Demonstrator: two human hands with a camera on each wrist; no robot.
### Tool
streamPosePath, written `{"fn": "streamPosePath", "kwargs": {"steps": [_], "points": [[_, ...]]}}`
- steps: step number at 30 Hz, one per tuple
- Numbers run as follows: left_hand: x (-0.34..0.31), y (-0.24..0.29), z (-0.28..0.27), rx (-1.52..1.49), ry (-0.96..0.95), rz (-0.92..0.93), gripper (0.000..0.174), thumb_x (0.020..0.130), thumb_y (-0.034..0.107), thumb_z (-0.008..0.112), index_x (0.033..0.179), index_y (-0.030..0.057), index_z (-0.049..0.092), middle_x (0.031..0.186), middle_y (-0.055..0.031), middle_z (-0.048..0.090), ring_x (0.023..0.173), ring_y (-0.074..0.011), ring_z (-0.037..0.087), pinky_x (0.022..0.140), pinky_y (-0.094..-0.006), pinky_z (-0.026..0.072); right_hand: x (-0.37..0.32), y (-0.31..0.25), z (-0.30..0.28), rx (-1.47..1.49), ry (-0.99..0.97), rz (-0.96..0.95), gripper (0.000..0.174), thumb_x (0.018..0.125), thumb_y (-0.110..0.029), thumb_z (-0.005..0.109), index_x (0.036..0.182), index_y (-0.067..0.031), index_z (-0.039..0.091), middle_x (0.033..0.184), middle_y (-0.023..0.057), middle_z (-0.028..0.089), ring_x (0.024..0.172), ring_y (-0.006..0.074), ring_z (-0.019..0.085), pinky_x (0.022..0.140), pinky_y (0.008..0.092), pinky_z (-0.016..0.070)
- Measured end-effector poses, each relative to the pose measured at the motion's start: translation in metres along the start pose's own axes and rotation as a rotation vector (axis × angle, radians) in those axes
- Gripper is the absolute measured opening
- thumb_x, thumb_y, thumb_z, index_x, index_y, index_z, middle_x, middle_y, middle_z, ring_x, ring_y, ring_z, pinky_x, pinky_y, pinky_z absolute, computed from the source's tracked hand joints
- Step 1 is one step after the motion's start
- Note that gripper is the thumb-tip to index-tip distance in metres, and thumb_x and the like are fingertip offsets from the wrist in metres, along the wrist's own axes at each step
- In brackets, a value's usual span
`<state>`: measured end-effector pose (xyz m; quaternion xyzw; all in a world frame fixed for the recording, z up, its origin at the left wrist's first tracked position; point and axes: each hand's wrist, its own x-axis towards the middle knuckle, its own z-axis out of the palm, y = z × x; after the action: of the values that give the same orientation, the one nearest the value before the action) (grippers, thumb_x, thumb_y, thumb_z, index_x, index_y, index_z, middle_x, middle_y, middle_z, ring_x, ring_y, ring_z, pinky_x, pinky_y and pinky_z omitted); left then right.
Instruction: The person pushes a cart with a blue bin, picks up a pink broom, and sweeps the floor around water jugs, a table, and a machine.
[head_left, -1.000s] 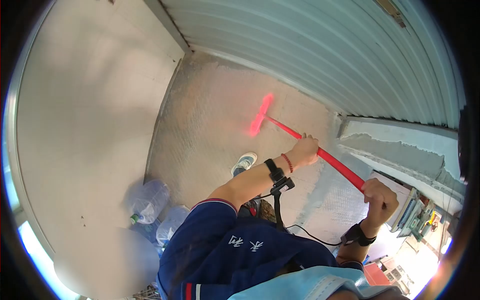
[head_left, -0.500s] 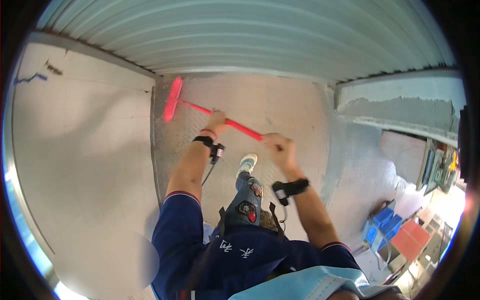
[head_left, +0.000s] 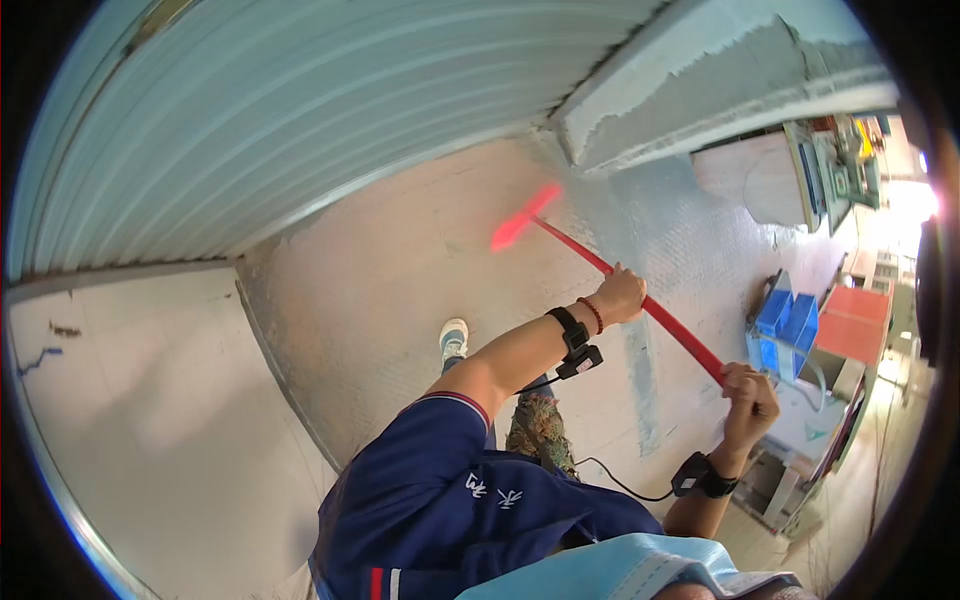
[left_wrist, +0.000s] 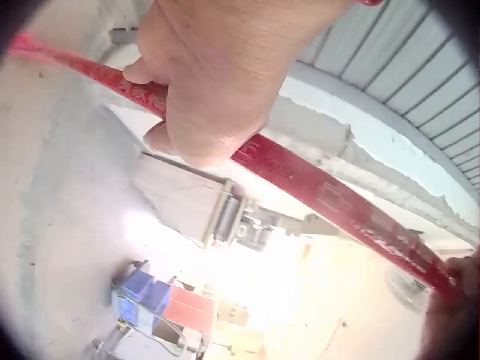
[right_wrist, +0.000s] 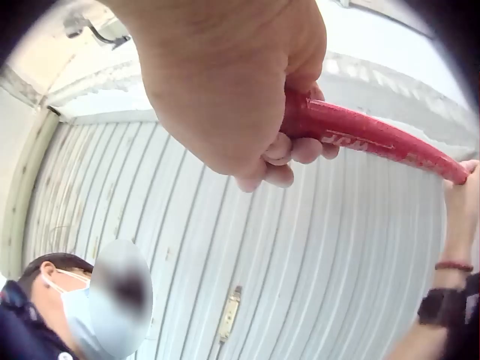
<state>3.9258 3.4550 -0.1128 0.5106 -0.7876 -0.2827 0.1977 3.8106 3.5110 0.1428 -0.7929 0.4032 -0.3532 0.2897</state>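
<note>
A red long-handled broom [head_left: 685, 340] slants across the head view, its pinkish-red head [head_left: 525, 217] blurred over the floor. Midway along the handle, my left hand [head_left: 620, 293] grips it with curled fingers. My right hand [head_left: 752, 405] holds the near end of the handle, lower and to the right. In the left wrist view the left hand [left_wrist: 214, 82] wraps the red handle [left_wrist: 330, 199], whose far end fades toward the broom head. From the right wrist, the right hand's fingers [right_wrist: 304, 150] curl round the handle end, with the left hand farther along it.
A corrugated metal shutter [head_left: 350, 110] bounds the floor [head_left: 350, 300] at the back. A pale panel [head_left: 150, 400] stands at left. To the right are blue bins [head_left: 790, 315] on a cart, a red-topped box [head_left: 855, 320] and machinery. My shoe [head_left: 454, 338] is on the floor.
The broom head swung left to the panel's corner, then back right across the floor. Both hands kept their hold throughout. The head view has turned rightward, showing more of the cart.
</note>
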Motion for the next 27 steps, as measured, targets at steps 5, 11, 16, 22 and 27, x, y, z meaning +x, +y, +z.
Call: {"fn": "streamPosePath", "kwargs": {"steps": [5, 11, 16, 22, 27], "points": [[0.018, -0.023, -0.013, 0.050, -0.014, -0.106, 0.016, 0.066, 0.014, 0.054, 0.075, 0.0025, 0.062, 0.075, -0.0154, 0.061, 0.082, -0.0298, 0.057, 0.084, -0.0497, 0.0359, -0.011, 0.057, -0.021, 0.060, 0.103, 0.217, 0.023, 0.085, -0.009, 0.046, 0.066, 0.0041, 0.050, 0.063, 0.0110, 0.055, 0.055, 0.0165, 0.051, 0.058, 0.0274, 0.0451], [0.054, -0.136, 0.031, 0.329, -0.026, -0.219, 0.015, 0.069, 0.008, 0.051, 0.075, 0.0020, 0.062, 0.082, -0.0169, 0.060, 0.090, -0.0330, 0.053, 0.090, -0.0494, 0.0312, -0.015, 0.199, 0.055, 0.238, 0.011, 0.133, 0.015, 0.081, -0.002, 0.049, 0.067, 0.0026, 0.053, 0.065, 0.0106, 0.057, 0.069, 0.0182, 0.059, 0.058, 0.0257, 0.0446], [0.135, -0.116, 0.097, 0.272, -0.236, -0.169, 0.019, 0.073, 0.011, 0.048, 0.078, 0.0003, 0.062, 0.086, -0.0210, 0.059, 0.094, -0.0351, 0.050, 0.087, -0.0457, 0.0338, -0.038, 0.253, 0.012, 0.149, 0.180, 0.304, 0.015, 0.081, -0.002, 0.049, 0.068, 0.0017, 0.053, 0.063, 0.0097, 0.056, 0.068, 0.0185, 0.059, 0.058, 0.0256, 0.0440], [0.185, 0.004, 0.153, 0.257, -0.502, 0.027, 0.018, 0.070, 0.013, 0.050, 0.078, 0.0052, 0.065, 0.080, -0.0160, 0.062, 0.082, -0.0318, 0.058, 0.076, -0.0491, 0.0389, -0.102, 0.254, -0.086, 0.036, 0.439, 0.550, 0.020, 0.086, -0.009, 0.047, 0.075, 0.0031, 0.058, 0.061, 0.0043, 0.055, 0.054, 0.0082, 0.048, 0.050, 0.0221, 0.0393], [0.159, 0.113, 0.164, 0.212, -0.338, 0.073, 0.020, 0.067, 0.011, 0.053, 0.081, 0.0020, 0.062, 0.084, -0.0193, 0.059, 0.083, -0.0380, 0.055, 0.076, -0.0514, 0.0395, -0.124, 0.193, -0.175, 0.132, 0.431, 0.386, 0.026, 0.087, -0.009, 0.038, 0.065, 0.0014, 0.047, 0.057, 0.0086, 0.050, 0.050, 0.0141, 0.046, 0.064, 0.0329, 0.0448]]}}
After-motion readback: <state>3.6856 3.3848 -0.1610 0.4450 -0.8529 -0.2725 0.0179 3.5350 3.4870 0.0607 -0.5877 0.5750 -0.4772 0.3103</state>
